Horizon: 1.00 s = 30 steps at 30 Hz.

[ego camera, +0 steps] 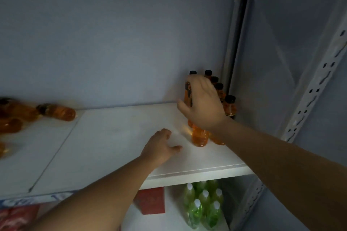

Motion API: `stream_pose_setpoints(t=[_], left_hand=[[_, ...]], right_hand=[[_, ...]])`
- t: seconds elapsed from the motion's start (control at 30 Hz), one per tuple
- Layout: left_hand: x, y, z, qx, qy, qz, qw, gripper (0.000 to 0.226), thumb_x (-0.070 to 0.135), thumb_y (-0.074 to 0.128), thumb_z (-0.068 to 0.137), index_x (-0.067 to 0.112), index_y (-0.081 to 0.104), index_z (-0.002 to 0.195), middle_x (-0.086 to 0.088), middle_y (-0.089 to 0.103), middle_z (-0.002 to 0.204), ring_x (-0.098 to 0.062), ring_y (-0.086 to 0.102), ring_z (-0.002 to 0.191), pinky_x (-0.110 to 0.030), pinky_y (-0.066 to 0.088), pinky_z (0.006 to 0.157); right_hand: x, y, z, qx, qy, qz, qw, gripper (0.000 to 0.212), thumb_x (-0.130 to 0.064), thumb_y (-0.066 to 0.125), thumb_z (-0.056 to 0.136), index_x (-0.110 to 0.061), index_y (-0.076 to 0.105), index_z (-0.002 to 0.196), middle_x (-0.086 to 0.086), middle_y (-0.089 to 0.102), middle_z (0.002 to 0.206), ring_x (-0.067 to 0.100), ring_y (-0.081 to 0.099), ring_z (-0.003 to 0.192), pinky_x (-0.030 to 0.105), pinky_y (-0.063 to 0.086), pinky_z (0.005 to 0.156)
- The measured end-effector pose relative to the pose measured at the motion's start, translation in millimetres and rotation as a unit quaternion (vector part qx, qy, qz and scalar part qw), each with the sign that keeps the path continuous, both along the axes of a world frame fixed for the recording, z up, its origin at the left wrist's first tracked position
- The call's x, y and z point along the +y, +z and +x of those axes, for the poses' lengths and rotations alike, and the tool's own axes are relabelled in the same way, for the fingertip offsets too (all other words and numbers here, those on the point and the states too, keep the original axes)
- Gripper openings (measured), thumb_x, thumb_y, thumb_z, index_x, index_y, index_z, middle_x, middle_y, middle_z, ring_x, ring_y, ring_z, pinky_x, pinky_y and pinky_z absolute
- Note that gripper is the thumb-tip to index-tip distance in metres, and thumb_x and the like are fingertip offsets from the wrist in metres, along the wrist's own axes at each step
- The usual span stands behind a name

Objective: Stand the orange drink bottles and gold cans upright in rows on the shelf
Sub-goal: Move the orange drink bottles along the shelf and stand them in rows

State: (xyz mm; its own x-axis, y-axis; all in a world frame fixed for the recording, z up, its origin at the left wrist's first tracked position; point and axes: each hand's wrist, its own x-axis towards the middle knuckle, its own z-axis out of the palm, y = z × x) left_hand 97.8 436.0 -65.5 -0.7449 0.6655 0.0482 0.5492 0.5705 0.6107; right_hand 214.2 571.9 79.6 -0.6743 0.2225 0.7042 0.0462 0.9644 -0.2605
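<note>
This looks to me like a shop or its stockroom: a white shelf (112,137) hung on a slotted metal upright (315,88), many identical orange drink bottles (230,106), and below them rows of green bottles (197,210) beside a red box (152,202).

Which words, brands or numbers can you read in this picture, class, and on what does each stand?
None can be read for certain.
Lettering on the blue-and-white strip at the front edge of the shelf: too blurred.
White marks on the red packet below: blurred.
Print on the red box: unreadable.
Labels on the orange bottles: too dark.
</note>
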Motion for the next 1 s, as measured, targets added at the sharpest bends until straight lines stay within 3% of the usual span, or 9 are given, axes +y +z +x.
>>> stream_pose_setpoints(t=[0.17, 0.3, 0.47, 0.77, 1.0], left_hand=[[-81.3, 7.8, -15.4, 0.025, 0.073, -0.013, 0.997, 0.063, 0.058, 0.073, 0.079, 0.026, 0.056, 0.131, 0.007, 0.059, 0.128, -0.014, 0.058, 0.115, -0.031, 0.047, 0.094], [-157.7, 13.5, -31.1, 0.032, 0.136, -0.023, 0.990, 0.056, 0.053, 0.071, 0.084, 0.027, 0.056, 0.131, 0.007, 0.059, 0.131, -0.014, 0.059, 0.116, -0.031, 0.049, 0.096], [-254.8, 17.1, -59.8, 0.011, 0.197, -0.020, 0.980, 0.048, 0.050, 0.071, 0.086, 0.028, 0.058, 0.127, 0.009, 0.058, 0.129, -0.012, 0.061, 0.109, -0.025, 0.051, 0.083], [-408.7, 13.6, -113.7, -0.016, 0.277, -0.003, 0.961, 0.041, 0.047, 0.071, 0.088, 0.023, 0.062, 0.120, 0.003, 0.065, 0.123, -0.014, 0.061, 0.105, -0.026, 0.044, 0.085], [-470.7, 13.9, -158.6, -0.058, 0.359, 0.104, 0.926, 0.051, 0.050, 0.068, 0.091, 0.015, 0.060, 0.128, -0.002, 0.066, 0.125, -0.013, 0.056, 0.103, -0.027, 0.040, 0.085]], right_hand=[[-55.3, -18.1, -41.8, -0.089, 0.087, 0.013, 0.992, 0.060, -0.044, 0.063, 0.092, -0.013, 0.048, 0.142, 0.007, 0.053, 0.142, 0.025, 0.044, 0.133, 0.036, 0.037, 0.107], [-103.9, -39.2, -76.3, -0.175, 0.111, -0.011, 0.978, 0.065, -0.048, 0.063, 0.092, -0.015, 0.045, 0.145, 0.004, 0.052, 0.142, 0.023, 0.046, 0.130, 0.031, 0.037, 0.103], [-173.0, -53.5, -123.1, -0.259, 0.135, -0.036, 0.956, 0.072, -0.048, 0.063, 0.093, -0.013, 0.039, 0.150, 0.007, 0.047, 0.147, 0.025, 0.042, 0.135, 0.035, 0.038, 0.109], [-308.1, -83.4, -201.4, -0.331, 0.139, -0.032, 0.933, 0.071, -0.051, 0.063, 0.091, -0.016, 0.040, 0.149, 0.006, 0.049, 0.143, 0.025, 0.045, 0.132, 0.037, 0.040, 0.106], [-359.1, -99.5, -238.5, -0.353, 0.129, -0.018, 0.926, 0.069, -0.052, 0.063, 0.090, -0.018, 0.042, 0.147, 0.005, 0.051, 0.141, 0.025, 0.047, 0.129, 0.038, 0.043, 0.103]])
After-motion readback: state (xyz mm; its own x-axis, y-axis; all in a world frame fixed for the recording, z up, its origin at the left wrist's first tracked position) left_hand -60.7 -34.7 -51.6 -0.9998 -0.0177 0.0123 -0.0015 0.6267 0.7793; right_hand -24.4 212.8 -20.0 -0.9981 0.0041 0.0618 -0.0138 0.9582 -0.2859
